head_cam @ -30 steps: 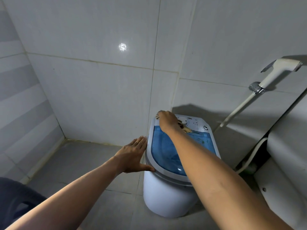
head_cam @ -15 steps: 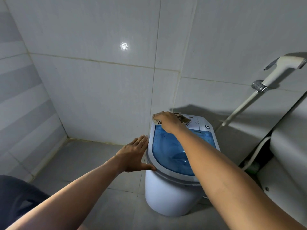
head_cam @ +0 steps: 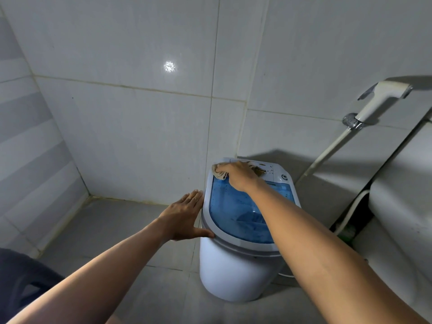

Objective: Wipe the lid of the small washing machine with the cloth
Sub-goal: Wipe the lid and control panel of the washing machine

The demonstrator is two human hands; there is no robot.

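A small white washing machine [head_cam: 233,272] stands on the tiled floor near the wall corner. Its lid [head_cam: 231,213] is clear blue with a grey-white rim. My right hand [head_cam: 240,175] presses a beige cloth [head_cam: 219,173] on the far left corner of the machine's top, at the edge of the white control panel. The cloth is mostly hidden under the fingers. My left hand [head_cam: 184,216] lies flat against the left side of the lid rim, fingers spread, thumb along the rim's front.
A white hand sprayer [head_cam: 383,99] with its hose hangs on the wall to the right. A white toilet tank [head_cam: 402,197] fills the right edge. A dark object [head_cam: 21,277] sits at the bottom left. Grey floor tiles surround the machine.
My right hand has slid the cloth leftward along the back of the machine's top, from the middle of the panel to its left corner. My left hand has stayed on the rim.
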